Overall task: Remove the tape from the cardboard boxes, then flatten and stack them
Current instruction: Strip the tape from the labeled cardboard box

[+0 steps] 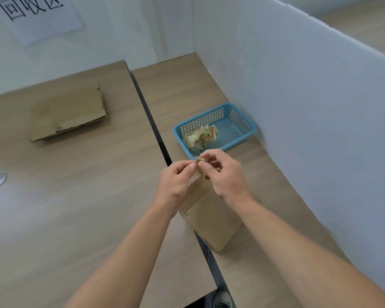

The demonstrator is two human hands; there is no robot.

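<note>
While left hand [176, 182] and right hand [228, 176] pinch the tape [200, 160], a basket [238, 121] sits beyond

Left table [75, 196] with flattened cardboard [68, 114], right table [182, 90] with blue basket [251, 125], box [216, 221]

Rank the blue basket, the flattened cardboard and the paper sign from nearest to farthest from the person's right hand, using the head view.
1. Blue basket, just beyond the right hand, slightly to its right.
2. Flattened cardboard, well off to the left.
3. Paper sign, farthest, up in the far left corner.
</note>
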